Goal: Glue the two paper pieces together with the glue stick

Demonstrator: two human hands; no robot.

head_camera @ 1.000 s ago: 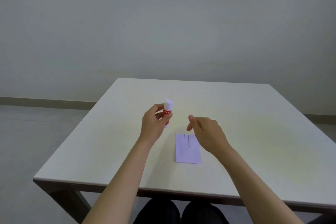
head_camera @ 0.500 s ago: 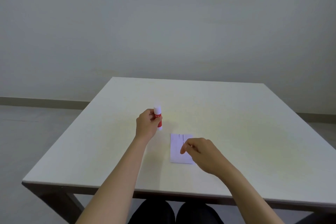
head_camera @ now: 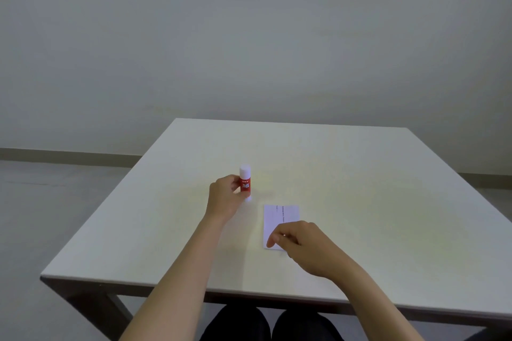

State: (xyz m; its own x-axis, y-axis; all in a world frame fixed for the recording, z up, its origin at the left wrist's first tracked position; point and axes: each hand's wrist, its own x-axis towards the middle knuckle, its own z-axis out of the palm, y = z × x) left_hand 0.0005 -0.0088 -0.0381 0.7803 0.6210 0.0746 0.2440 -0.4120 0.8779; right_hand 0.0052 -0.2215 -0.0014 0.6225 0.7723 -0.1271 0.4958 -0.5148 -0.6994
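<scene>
A red glue stick (head_camera: 245,184) with a white cap stands upright on the table, base touching the top, and my left hand (head_camera: 225,199) grips its red body from the left. To its right and nearer me lies a white paper (head_camera: 280,219) with small printed lines; I can make out only one rectangle. My right hand (head_camera: 304,245) rests over the paper's near right corner, fingers curled, one fingertip on the near edge. Whether it pinches the paper is hidden by the hand.
The pale square table (head_camera: 360,174) stretches far to the back and right. Its near edge (head_camera: 194,286) runs just under my forearms, with my dark-clad knees below. A grey wall and floor lie beyond.
My left hand has lowered the glue stick from the air down onto the table, left of the paper. My right hand has drawn back from beside the stick to the paper's near corner.
</scene>
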